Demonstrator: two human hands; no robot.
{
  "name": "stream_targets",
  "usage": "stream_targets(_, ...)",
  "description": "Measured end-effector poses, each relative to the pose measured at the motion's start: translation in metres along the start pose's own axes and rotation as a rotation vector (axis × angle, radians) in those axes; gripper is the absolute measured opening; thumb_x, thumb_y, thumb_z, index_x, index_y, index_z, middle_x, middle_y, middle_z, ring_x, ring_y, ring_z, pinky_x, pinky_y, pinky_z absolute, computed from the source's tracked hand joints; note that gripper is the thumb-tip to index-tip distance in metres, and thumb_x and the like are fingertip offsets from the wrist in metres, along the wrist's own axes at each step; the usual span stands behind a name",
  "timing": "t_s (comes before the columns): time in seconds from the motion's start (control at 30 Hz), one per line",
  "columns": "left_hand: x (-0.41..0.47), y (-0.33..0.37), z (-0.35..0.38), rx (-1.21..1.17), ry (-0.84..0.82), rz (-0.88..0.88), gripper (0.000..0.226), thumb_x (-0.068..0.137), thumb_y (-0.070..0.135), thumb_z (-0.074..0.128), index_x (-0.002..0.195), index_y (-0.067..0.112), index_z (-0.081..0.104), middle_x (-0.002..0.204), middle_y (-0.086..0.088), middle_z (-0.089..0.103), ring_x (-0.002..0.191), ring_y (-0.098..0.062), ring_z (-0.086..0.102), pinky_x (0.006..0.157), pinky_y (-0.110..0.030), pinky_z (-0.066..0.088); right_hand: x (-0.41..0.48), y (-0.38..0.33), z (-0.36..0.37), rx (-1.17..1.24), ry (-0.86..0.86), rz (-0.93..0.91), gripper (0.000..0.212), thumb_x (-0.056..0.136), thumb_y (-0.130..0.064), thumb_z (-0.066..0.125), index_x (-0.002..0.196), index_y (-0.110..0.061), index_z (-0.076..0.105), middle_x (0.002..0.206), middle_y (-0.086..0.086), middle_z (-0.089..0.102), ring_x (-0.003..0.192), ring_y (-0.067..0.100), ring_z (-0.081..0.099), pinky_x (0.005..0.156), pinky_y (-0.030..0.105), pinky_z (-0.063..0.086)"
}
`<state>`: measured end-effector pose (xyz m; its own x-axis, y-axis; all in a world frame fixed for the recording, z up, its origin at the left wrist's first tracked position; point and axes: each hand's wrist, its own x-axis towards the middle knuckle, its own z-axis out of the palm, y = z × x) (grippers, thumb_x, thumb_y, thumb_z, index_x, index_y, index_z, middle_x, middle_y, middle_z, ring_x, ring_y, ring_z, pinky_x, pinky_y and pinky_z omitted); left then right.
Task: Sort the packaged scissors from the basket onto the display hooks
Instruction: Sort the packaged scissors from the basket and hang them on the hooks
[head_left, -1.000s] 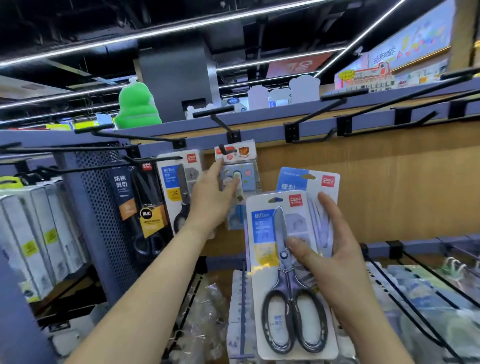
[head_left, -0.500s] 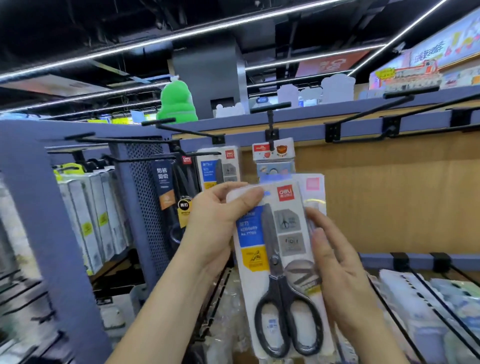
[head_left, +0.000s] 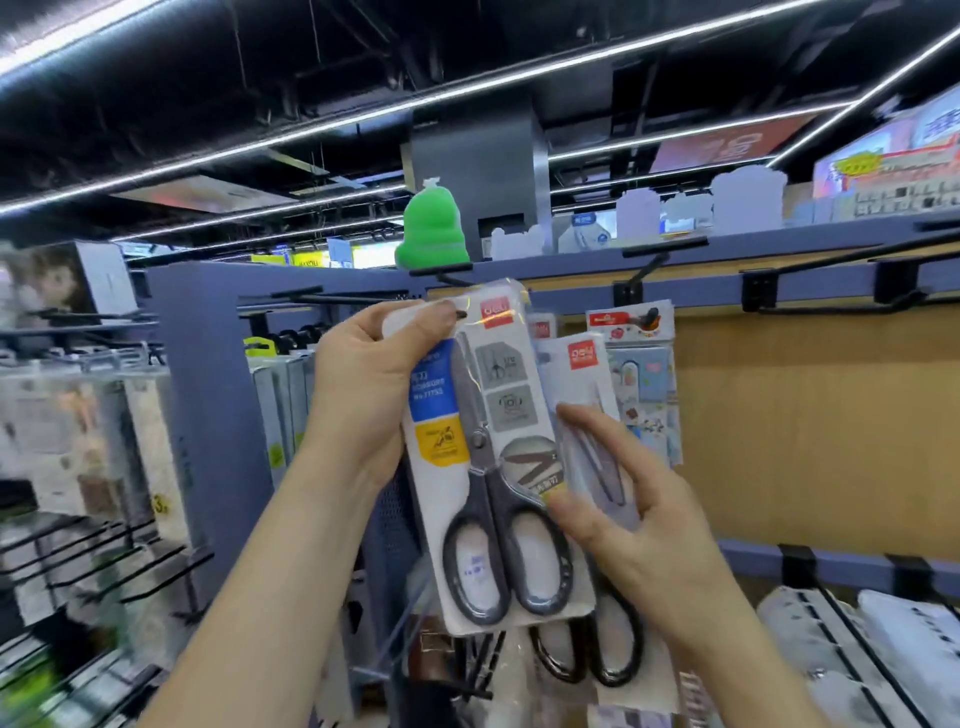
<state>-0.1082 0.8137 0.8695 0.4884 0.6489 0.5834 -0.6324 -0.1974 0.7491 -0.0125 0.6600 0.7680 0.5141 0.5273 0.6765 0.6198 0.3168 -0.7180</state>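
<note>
Near display hooks (head_left: 665, 248), left hand (head_left: 363, 384) pinches scissors pack (head_left: 498, 415).

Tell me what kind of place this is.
Probably a stationery shop aisle: black display hooks on a purple rack, carded scissors packs, more packaged goods hanging alongside.

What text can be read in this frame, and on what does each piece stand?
"deli": red logo, front scissors pack.
"deli": red logo, rear scissors pack.
"SCISSORS": blue label on the front scissors pack; lines around it blurred.
Too blurred to read: shelf tags, hanging card, background signs.
</note>
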Motion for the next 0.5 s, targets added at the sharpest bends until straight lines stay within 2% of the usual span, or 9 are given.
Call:
stream_targets(0.07,0.009,-0.002,0.002,0.021,-0.012,-0.017,0.010,0.084,0.003,0.069,0.077,0.009,0.068,0.066,-0.001,0.072,0.055,-0.013,0.067,0.053,-0.025,0.055,-0.001,-0.002,0.005,0.002,-0.008,0.023,0.056,0.071,-0.061,0.077,0.121,-0.054,0.053,0.125,-0.050,0.050,0.122,-0.026,0.041,0.091,-0.004,0.034)
stream_targets(0.2,0.018,-0.002,0.001,0.049,-0.090,-0.054,0.004,0.083,0.005,0.068,0.082,0.008,0.069,0.068,-0.001,0.073,0.056,-0.013,0.068,0.053,-0.025,0.056,-0.003,-0.003,0.008,0.064,0.015,0.058,0.058,0.061,-0.044,0.078,0.115,-0.049,0.056,0.117,-0.052,0.052,0.116,-0.026,0.046,0.087,-0.005,0.036)
stream_targets(0.23,0.019,-0.001,-0.001,0.051,-0.115,-0.086,0.001,0.082,0.007,0.069,0.083,0.007,0.069,0.069,-0.002,0.074,0.057,-0.014,0.069,0.054,-0.025,0.057,-0.004,-0.002,0.008,0.087,0.021,0.060,0.058,0.061,-0.041,0.078,0.115,-0.047,0.057,0.116,-0.050,0.054,0.115,-0.025,0.048,0.087,-0.004,0.036)
stream_targets(0.3,0.021,-0.001,-0.004,0.026,-0.164,-0.175,0.012,0.077,0.014,0.070,0.085,0.005,0.069,0.071,-0.005,0.074,0.057,-0.016,0.070,0.056,-0.029,0.059,-0.005,-0.001,0.009,0.128,0.032,0.062,0.059,0.061,-0.036,0.078,0.115,-0.045,0.057,0.114,-0.048,0.057,0.113,-0.024,0.050,0.086,-0.003,0.038)
stream_targets(0.37,0.023,-0.004,-0.004,0.025,-0.159,-0.246,0.013,0.081,0.016,0.067,0.087,0.005,0.068,0.073,-0.007,0.074,0.058,-0.017,0.070,0.059,-0.032,0.060,-0.006,0.000,0.012,0.150,0.053,0.076,0.058,0.060,-0.037,0.078,0.114,-0.044,0.058,0.111,-0.046,0.060,0.110,-0.023,0.052,0.085,-0.002,0.040)
stream_targets(0.43,0.022,-0.011,-0.003,0.049,-0.126,-0.258,0.017,0.087,0.012,0.065,0.103,0.007,0.067,0.085,-0.009,0.075,0.066,-0.017,0.072,0.063,-0.033,0.061,-0.005,0.003,0.015,0.160,0.086,0.100,0.060,0.058,-0.043,0.077,0.115,-0.044,0.058,0.111,-0.047,0.059,0.109,-0.025,0.052,0.083,-0.002,0.041)
stream_targets(0.5,0.015,-0.019,-0.009,0.102,-0.107,-0.193,0.039,0.088,0.006,0.066,0.123,0.019,0.056,0.095,-0.008,0.075,0.079,-0.021,0.073,0.067,-0.038,0.061,-0.003,0.006,0.017,0.131,0.110,0.101,0.063,0.057,-0.049,0.076,0.117,-0.047,0.057,0.117,-0.047,0.056,0.111,-0.027,0.049,0.086,0.000,0.042)
